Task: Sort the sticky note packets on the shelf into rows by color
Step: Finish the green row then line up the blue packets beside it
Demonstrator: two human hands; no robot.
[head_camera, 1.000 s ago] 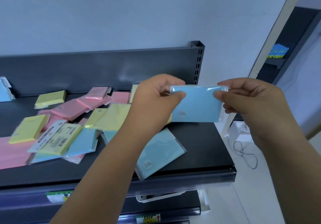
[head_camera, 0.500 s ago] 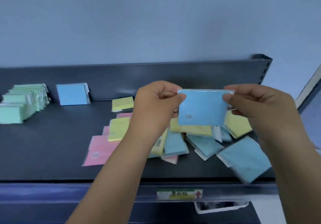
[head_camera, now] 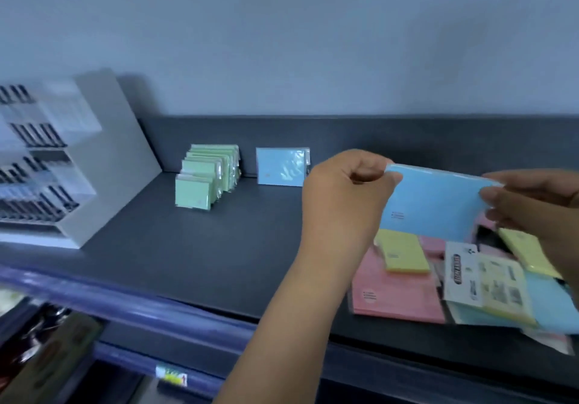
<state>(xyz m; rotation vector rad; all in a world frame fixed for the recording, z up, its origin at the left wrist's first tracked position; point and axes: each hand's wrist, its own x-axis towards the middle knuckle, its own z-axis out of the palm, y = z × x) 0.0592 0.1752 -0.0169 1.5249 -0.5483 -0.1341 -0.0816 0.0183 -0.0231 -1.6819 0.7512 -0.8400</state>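
Two hands hold one blue packet (head_camera: 435,203) in the air above the dark shelf (head_camera: 219,253), and the rest of the job lies under and beside it. Largest is the loose heap at the right: pink packets (head_camera: 398,297), yellow packets (head_camera: 404,254) and more blue ones lie overlapping, with a printed white label card (head_camera: 463,273) on top. Next is the green row (head_camera: 208,174), standing on edge near the back wall, one behind another. Just right of it, a single blue packet (head_camera: 281,167) stands upright against the back, apart from the green; I judge it to be the start of the blue row.

The held packet is a flat light-blue rectangle in a glossy clear wrapper, with a small dark print near its lower left corner. The left hand (head_camera: 344,196) pinches its left edge between thumb and fingers (head_camera: 393,178); the right hand (head_camera: 539,203) pinches the right edge the same way, fingers closed narrowly on it.

It should be light and fairly stiff, though thin enough to bow a little. The wrapper looks slippery, so gripping by the short edges or corners seems safest. It is probably not fragile, but standing it on edge may let it tip unless it leans on its neighbour.
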